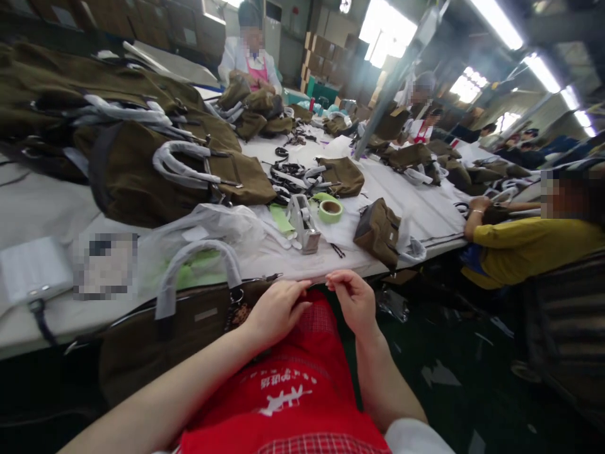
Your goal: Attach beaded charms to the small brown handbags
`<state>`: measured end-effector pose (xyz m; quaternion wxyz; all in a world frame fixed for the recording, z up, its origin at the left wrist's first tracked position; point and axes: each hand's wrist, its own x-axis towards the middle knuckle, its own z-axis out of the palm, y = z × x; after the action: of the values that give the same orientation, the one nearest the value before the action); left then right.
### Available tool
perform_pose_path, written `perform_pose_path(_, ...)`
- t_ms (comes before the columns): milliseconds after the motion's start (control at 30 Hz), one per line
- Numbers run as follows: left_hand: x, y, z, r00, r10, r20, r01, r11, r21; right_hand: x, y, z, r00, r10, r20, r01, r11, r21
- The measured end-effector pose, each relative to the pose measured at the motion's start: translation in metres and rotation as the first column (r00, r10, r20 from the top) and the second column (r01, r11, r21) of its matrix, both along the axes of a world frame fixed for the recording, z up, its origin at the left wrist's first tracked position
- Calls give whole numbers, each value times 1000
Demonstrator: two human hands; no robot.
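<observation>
My left hand (278, 312) is over the red apron (302, 378) at the table's front edge, its fingers bent together; whatever may be between them is too small to tell. Just right of it, my right hand (353, 299) is raised with thumb and fingertips pinched, and nothing clear shows in the pinch. A small gap separates the two hands. Left of my left hand, a large brown bag (189, 334) with a wrapped, arched handle (201, 255) leans at the table edge. A metal tape dispenser (305, 227) and a green tape roll (330, 211) stand beyond my hands.
Brown bags (142, 167) are heaped at the left. A small brown bag (377, 233) sits near the edge of the white table (401, 189). A person in a yellow shirt (534, 246) works at the right; another in a pink apron (258, 72) stands across. A slanted pole (392, 85) rises behind.
</observation>
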<state>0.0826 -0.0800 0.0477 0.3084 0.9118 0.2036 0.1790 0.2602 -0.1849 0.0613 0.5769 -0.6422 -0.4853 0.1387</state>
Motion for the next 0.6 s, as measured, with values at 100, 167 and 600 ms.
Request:
perform_pose_path(100,-37,-6,-6,989,-41,-146,5,972,-235,-5,2,-8,998,35,-59,-40,996,-75)
perform_pose_path(167,-62,-10,-13,972,-6,-234,-59,962,-267,-8,6,-16,997,70,22,-64,977,-202)
perform_pose_path(600,-112,-19,-24,942,204,-265,-288,898,-332,-101,34,-32,604,734,311,-477,645,-597)
